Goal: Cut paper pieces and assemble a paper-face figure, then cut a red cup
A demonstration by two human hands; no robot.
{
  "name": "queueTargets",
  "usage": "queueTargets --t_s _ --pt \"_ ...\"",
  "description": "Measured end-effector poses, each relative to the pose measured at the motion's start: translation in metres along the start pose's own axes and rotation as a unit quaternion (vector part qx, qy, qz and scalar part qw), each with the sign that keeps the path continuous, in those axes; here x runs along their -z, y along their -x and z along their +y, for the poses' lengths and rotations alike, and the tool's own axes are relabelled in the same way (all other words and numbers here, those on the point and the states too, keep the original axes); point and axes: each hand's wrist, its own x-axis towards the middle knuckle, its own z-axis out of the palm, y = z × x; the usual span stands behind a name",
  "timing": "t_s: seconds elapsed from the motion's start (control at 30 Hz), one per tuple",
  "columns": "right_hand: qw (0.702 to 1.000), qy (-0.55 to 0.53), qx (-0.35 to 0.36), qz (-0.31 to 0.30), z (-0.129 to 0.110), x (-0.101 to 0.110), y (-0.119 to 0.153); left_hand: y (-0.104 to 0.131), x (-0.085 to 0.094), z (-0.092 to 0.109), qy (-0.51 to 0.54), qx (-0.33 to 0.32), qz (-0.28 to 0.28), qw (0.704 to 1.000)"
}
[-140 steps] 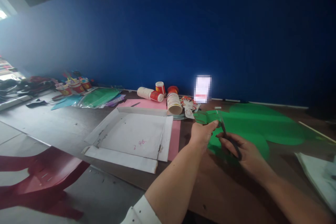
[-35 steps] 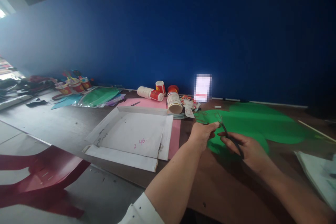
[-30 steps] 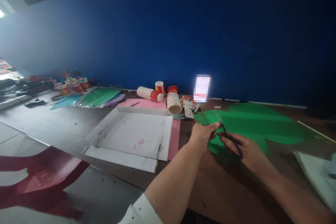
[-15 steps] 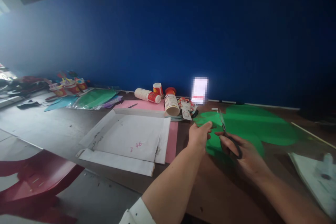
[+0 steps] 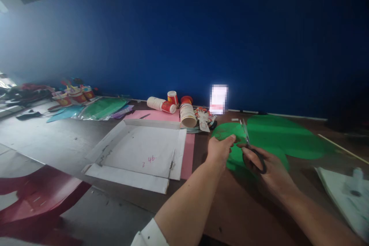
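My left hand (image 5: pixel 219 150) pinches a green sheet of paper (image 5: pixel 224 130) with dark pencil-like lines near its far edge. In my right hand (image 5: pixel 269 170) is a pair of scissors (image 5: pixel 247 135) with dark handles, its blades pointing away from me and parted a little. They are over the green paper, just right of my left thumb; whether they touch it I cannot tell. Beyond them a larger green paper piece (image 5: pixel 284 136) with rounded edges lies on the brown table.
An open white cardboard box lid (image 5: pixel 138 150) rests left of my hands, over pink paper (image 5: pixel 188 157). Stacked paper cups (image 5: pixel 188 115) and a lit phone (image 5: pixel 219 98) stand by the blue wall. A stick (image 5: pixel 343 148) and white papers (image 5: pixel 343 190) lie right, a red chair (image 5: pixel 43 192) front left.
The scissor blades have opened slightly wider. The green paper and my left hand have shifted only a little.
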Motion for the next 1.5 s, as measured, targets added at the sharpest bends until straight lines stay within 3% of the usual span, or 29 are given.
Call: queueTargets --t_s 0.33,0.83,1.1,1.5 --pt "0.998 -0.054 -0.035 -0.015 0.001 0.001 0.0 -0.002 0.0 -0.003 -0.002 0.003 -0.011 1.0" --pt "1.0 -0.021 -0.016 0.005 0.005 0.002 -0.003 -0.003 0.001 -0.004 -0.006 -0.001 -0.013 1.0" --pt "0.999 0.024 -0.005 0.022 -0.007 0.003 0.0 -0.001 0.002 -0.001 -0.002 0.003 -0.015 1.0" --pt "0.998 0.059 0.001 -0.004 0.005 0.007 -0.004 -0.002 0.003 0.001 0.012 0.008 0.001 1.0"
